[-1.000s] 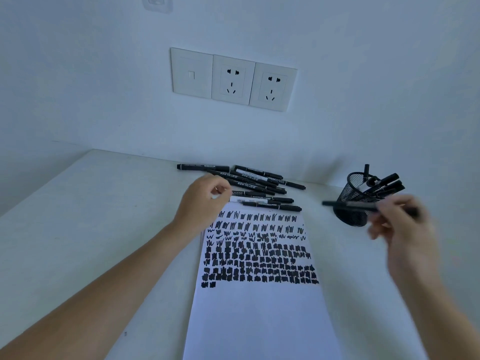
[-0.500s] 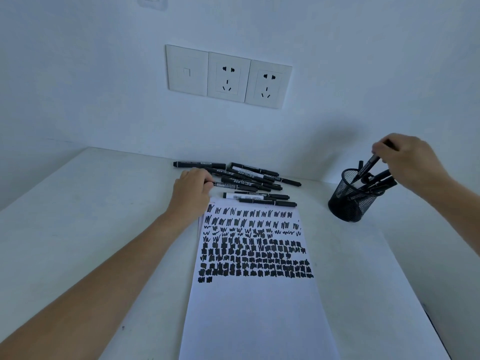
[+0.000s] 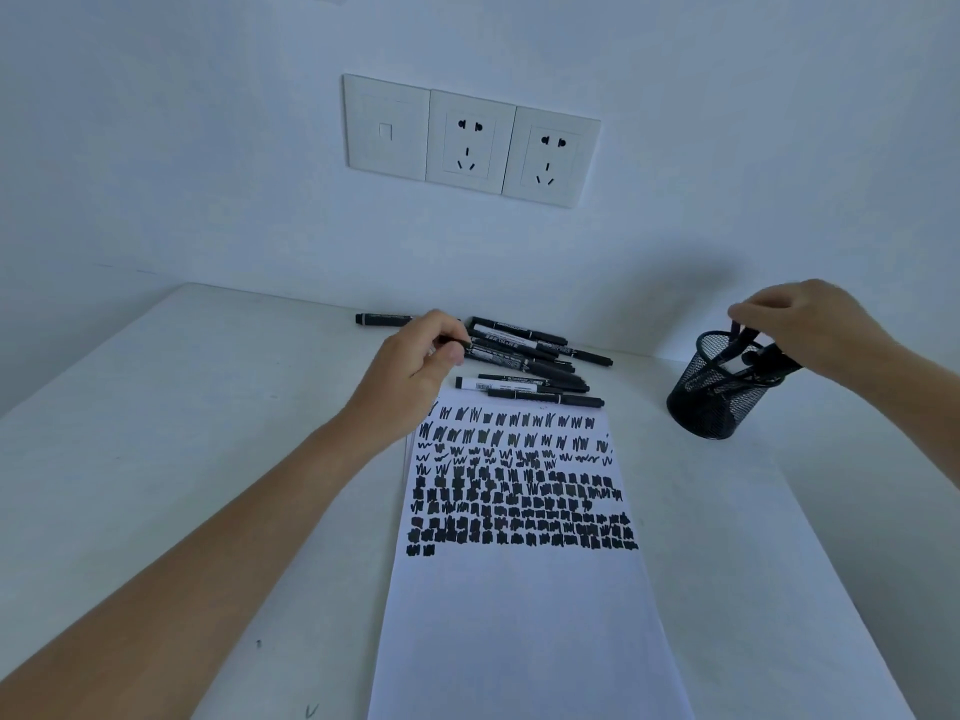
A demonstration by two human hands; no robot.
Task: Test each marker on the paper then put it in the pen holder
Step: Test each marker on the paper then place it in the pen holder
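Note:
A white sheet of paper (image 3: 524, 615) lies lengthwise on the table, its upper half covered in rows of black test scribbles. Beyond its far edge lies a pile of black markers (image 3: 524, 350). My left hand (image 3: 415, 366) reaches into the pile's left end and pinches one marker (image 3: 478, 346) between thumb and fingers. At the right stands a black mesh pen holder (image 3: 711, 402) with several markers in it. My right hand (image 3: 805, 324) hovers over the holder's rim, its fingertips on the top of a marker (image 3: 735, 345) standing inside.
The white table (image 3: 182, 459) meets a white wall at the back; its right edge runs close to the holder. A wall plate with a switch and two sockets (image 3: 470, 140) is mounted above the pile. One marker (image 3: 384, 319) lies apart at the far left.
My right hand has swung the marker from over the table up to the holder and lowered it inside. My left hand has moved into the pile and taken hold of a marker.

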